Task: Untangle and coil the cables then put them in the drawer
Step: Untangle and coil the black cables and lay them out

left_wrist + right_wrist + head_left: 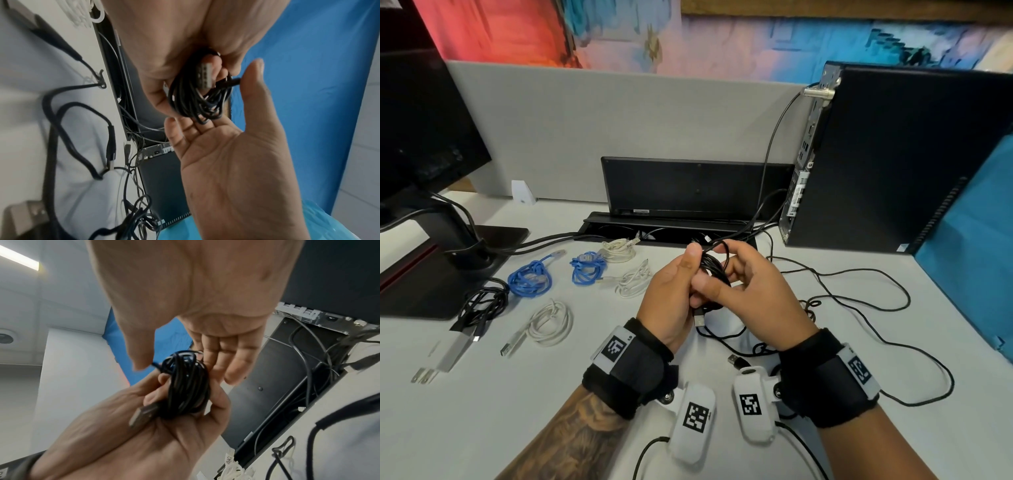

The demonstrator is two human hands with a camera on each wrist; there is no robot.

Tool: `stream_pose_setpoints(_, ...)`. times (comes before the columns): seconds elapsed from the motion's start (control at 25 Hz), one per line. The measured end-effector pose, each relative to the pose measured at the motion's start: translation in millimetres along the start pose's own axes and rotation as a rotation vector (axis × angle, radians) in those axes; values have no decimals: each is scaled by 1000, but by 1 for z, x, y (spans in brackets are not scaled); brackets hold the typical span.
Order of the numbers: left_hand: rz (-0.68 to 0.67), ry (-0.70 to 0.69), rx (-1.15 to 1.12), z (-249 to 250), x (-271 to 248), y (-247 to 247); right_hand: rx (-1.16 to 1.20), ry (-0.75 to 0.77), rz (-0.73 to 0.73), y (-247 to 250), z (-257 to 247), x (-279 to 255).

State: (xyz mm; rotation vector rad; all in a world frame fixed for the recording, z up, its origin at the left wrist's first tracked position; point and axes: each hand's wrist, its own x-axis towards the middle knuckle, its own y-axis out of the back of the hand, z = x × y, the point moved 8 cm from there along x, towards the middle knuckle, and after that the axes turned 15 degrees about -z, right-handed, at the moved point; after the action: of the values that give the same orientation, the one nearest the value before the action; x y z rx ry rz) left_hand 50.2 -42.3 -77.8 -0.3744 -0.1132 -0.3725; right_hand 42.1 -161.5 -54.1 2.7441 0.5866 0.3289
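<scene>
A coiled black USB cable (714, 270) (191, 100) (187, 386) is held above the white desk (517, 394), and my left hand (674, 291) (174, 48) (144, 434) grips the bundle. Its USB plug (699, 320) (205, 74) (141, 415) sticks out below that hand. My right hand (756, 294) (236, 162) (195, 288) faces it with the palm open. Its straight fingers touch the coil, and its thumb is near a short cable end. Several coiled cables lie at the left: blue (530, 277), white (551, 323), black (482, 305). No drawer is in view.
A loose thin black cable (859, 301) sprawls over the desk at the right, and a loose USB plug (736, 360) lies near my right wrist. A black computer tower (887, 164) stands at the back right. A monitor stand (448, 270) sits at the left, and a cable tray (667, 229) at the back.
</scene>
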Motion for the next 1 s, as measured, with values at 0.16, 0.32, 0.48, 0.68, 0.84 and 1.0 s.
stream_pose_setpoints(0.16, 17, 0, -18, 3, -2, -1, 34, 59, 91, 7, -7, -3)
stream_pose_setpoints(0.32, -65, -5, 37, 6, -1, -6, 26, 67, 165, 12, -13, -5)
stream_pose_setpoints(0.48, -167, -40, 20, 10, 0, -11, 30, 94, 230, 15, -17, -5)
stream_pose_setpoints(0.68, -95, -18, -36, -6, 0, -6, -48, 161, 335, 22, -24, -13)
stream_pose_setpoints(0.84, -92, 1, -69, -7, 0, -4, 294, -11, 30, 8, -2, 0)
stream_pose_setpoints(1.0, -151, 76, 51, -11, 2, -7, 153, 0, 219, 32, -10, -7)
